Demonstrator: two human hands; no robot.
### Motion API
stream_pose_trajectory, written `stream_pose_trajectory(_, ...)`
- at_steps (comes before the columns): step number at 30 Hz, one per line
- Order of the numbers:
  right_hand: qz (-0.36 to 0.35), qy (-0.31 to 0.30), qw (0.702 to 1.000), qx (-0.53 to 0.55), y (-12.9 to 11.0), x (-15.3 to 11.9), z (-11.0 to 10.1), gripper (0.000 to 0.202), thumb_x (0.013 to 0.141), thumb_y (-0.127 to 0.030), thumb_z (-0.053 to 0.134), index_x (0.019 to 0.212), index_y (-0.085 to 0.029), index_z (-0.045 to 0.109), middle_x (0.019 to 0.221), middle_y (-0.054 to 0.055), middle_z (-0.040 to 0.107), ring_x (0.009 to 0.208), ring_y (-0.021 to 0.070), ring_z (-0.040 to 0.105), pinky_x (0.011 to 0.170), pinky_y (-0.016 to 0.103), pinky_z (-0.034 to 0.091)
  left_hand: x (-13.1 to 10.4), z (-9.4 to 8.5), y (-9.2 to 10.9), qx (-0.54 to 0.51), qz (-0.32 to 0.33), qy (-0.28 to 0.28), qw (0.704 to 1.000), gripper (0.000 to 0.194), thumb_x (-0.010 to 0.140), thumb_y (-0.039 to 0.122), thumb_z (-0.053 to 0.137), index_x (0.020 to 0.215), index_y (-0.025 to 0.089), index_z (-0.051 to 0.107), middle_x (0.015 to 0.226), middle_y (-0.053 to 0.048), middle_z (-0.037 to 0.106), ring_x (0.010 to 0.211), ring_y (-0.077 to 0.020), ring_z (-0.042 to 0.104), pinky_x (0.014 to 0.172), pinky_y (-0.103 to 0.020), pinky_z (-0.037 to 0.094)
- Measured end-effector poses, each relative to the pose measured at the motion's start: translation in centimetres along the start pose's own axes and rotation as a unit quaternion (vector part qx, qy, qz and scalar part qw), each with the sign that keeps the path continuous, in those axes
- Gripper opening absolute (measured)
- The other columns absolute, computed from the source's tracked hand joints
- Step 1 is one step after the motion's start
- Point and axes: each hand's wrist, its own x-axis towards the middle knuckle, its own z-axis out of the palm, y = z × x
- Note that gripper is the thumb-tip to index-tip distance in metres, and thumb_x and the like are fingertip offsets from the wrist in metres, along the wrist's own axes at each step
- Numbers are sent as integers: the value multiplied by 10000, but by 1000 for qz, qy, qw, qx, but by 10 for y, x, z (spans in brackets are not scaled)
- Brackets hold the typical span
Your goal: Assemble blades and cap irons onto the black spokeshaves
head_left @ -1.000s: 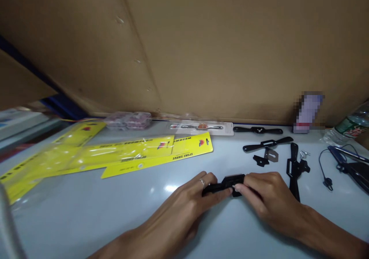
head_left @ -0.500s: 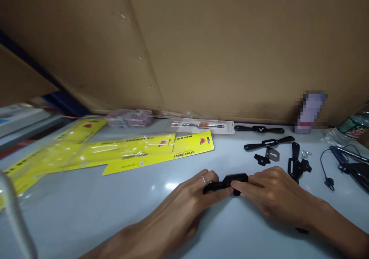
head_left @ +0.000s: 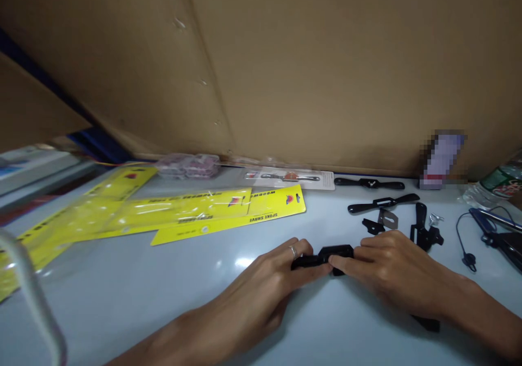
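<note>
Both my hands hold one black spoke shave just above the light table. My left hand, with a ring on one finger, is closed round its left handle. My right hand is closed on its right side, the index fingertip pressed at the middle; the right handle is hidden. Beyond my right hand lie a black spoke shave body, a dark plate, a grey slotted blade and small silver screws. Another black body is partly covered by a black plate. A black piece shows under my right forearm.
Yellow cards with clear plastic lie at the left. Along the back are clear boxes, a packaged shave, another black shave and a blurred phone. A bottle and earphone sit right; a white tube left.
The view has shifted slightly, so the objects appear a little further right. More of the black piece under my right forearm shows. Both hands keep nearly the same grip.
</note>
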Motion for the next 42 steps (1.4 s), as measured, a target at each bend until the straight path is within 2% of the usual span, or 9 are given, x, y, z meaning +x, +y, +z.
stream_pose_trajectory(6,-37,-69,995,-56,7,18,-12,219,905,2,539,834,-181,635,711,18,666,587,164,525,537,369,179,3,-1,-1,0,-5,-4,1000,747,766,-104,406,1368,279,625,1127,-69,611,998,-243,615,846,-385,564)
stream_pose_trajectory(13,59,-82,995,27,-2,19,-19,154,1000,-228,602,859,-179,637,753,12,687,554,138,528,553,337,215,3,1,-1,2,-6,1,1000,843,706,-123,431,1402,323,597,1108,-51,606,978,-241,616,827,-368,556)
stream_pose_trajectory(15,67,-76,994,29,-7,19,-13,170,1007,-207,578,856,-171,649,747,21,689,558,139,526,558,335,209,3,2,-2,10,-6,3,1000,814,701,-124,439,1365,307,627,1092,-53,607,971,-241,619,820,-359,554)
stream_pose_trajectory(22,258,-70,950,160,-13,30,0,325,938,-111,532,629,-164,619,547,-15,568,491,93,429,520,268,232,3,5,-3,13,-2,14,1000,853,685,-142,434,1382,313,621,1098,-53,608,993,-233,612,855,-345,547)
stream_pose_trajectory(24,231,-67,955,175,-7,28,-9,295,976,-143,522,720,-169,666,571,-27,583,531,94,473,542,246,274,3,5,-3,17,-1,15,1000,830,686,-139,439,1366,298,632,1096,-59,607,986,-237,611,846,-346,542)
stream_pose_trajectory(28,84,-84,989,84,2,20,-30,188,964,-123,565,1077,-190,701,795,12,720,625,125,565,566,296,247,2,5,-2,23,5,19,1000,774,713,-123,441,1339,284,647,1067,-60,606,956,-243,614,818,-348,532)
stream_pose_trajectory(31,33,-122,992,-3,3,18,-32,156,939,-74,577,984,-167,695,750,19,711,581,133,551,548,332,192,2,6,-3,25,6,23,999,771,709,-124,441,1330,282,651,1070,-60,603,949,-240,613,811,-341,523)
stream_pose_trajectory(35,8,-95,995,-30,1,21,-21,193,977,-91,541,827,-170,634,696,14,669,545,128,504,545,340,176,2,6,-4,29,14,31,999,778,695,-126,451,1323,286,656,1048,-53,605,923,-225,609,786,-310,506)
stream_pose_trajectory(42,212,-71,969,103,-15,29,-2,285,941,-124,542,666,-167,602,566,-23,547,476,90,380,523,288,189,2,7,-6,29,16,29,999,801,683,-124,450,1347,282,638,1067,-61,605,954,-239,614,817,-333,530)
